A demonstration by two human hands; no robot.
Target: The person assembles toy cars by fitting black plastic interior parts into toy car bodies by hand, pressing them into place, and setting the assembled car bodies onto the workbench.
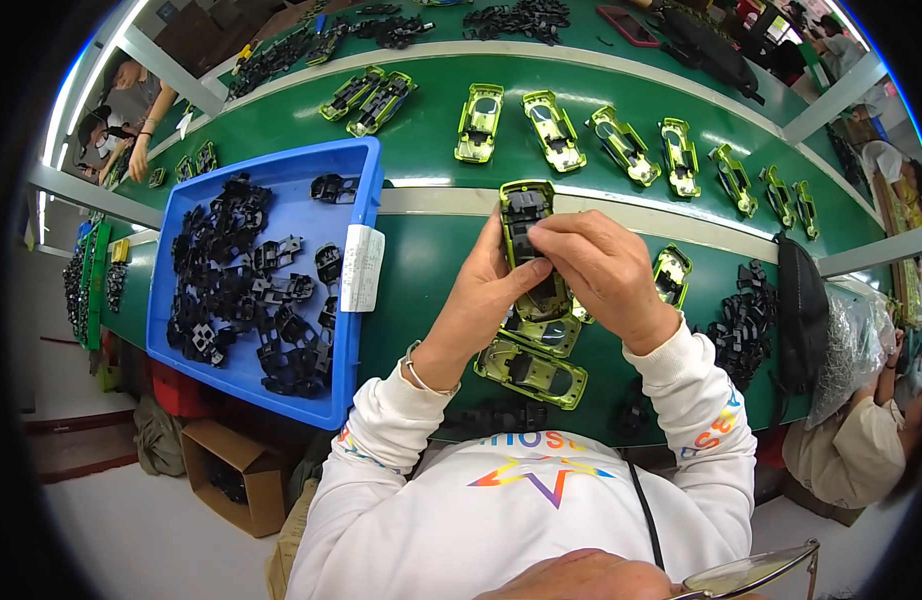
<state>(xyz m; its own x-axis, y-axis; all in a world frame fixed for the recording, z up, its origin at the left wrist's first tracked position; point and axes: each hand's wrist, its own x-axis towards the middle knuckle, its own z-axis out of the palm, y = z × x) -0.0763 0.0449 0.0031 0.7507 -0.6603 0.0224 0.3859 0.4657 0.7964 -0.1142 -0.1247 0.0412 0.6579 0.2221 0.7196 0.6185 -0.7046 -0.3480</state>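
Eyeglasses (751, 572) are nearest to the camera; beyond them, to the right of the blue tray (299, 215), the left hand (486, 295) grips a yellow-green car shell (547, 300), and the right hand (606, 270) closes its fingertips on the black part (521, 238) inside it. For good fitting, I think the shell should stay steady while the part is pressed evenly. Inside the tray lie many loose black pieces (246, 285); below it, a cardboard box (258, 500) contains dark items, not clear to me.

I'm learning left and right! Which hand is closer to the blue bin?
Left. The left hand is right of the blue bin, not touching; the right hand is farther right.
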